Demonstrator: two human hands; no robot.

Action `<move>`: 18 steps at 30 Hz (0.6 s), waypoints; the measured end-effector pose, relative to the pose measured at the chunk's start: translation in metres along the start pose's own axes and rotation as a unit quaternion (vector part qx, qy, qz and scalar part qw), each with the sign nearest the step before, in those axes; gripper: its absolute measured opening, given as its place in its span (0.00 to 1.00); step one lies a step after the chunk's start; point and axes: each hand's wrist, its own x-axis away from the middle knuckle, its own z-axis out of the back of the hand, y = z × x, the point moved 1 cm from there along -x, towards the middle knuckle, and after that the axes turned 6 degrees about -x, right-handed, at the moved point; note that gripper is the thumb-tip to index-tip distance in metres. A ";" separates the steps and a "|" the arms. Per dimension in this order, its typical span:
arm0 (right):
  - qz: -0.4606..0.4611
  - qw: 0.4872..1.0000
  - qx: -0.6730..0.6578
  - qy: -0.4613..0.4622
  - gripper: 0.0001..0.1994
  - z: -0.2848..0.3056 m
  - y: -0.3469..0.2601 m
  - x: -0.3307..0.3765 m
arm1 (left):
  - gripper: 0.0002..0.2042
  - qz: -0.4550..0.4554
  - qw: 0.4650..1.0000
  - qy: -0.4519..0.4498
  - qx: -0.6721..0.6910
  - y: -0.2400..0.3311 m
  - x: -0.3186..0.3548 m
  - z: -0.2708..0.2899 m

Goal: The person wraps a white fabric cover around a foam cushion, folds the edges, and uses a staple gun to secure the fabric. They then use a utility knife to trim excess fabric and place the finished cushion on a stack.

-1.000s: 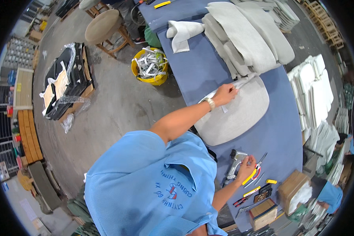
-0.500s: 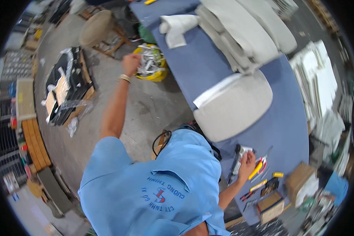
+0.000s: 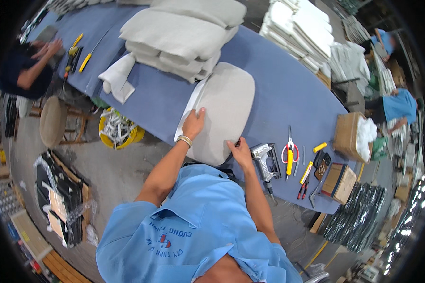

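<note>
Stapler (image 3: 265,160) R of cushion (image 3: 224,111)

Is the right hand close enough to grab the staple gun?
Probably yes: the right hand rests on the grey seat cushion, and the staple gun lies just beside it with nothing between.

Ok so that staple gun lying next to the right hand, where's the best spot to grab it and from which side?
Probably by its dark handle, reaching from the near table edge. The staple gun lies on its side on the blue table, silver head pointing away, handle and hose end toward the person. The right hand, resting on the grey cushion, is right beside it.
</note>
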 end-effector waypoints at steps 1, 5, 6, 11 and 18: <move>-0.017 1.000 -0.012 0.021 0.31 -0.004 -0.006 -0.007 | 0.38 0.029 0.999 -0.016 -0.016 0.012 0.001 0.004; 0.064 0.994 -0.015 0.082 0.35 0.002 -0.040 -0.006 | 0.39 0.045 0.998 -0.032 0.038 0.026 -0.008 0.009; 0.087 0.992 -0.019 0.086 0.35 0.005 -0.057 0.007 | 0.38 0.062 0.994 -0.048 0.075 0.026 -0.003 0.012; 0.235 0.961 0.025 0.144 0.38 0.022 -0.166 0.064 | 0.41 0.010 0.932 -0.155 0.327 0.093 0.015 -0.022; 0.208 0.950 0.083 0.218 0.31 0.052 -0.093 0.037 | 0.33 -0.086 0.978 -0.065 0.176 0.092 -0.004 -0.056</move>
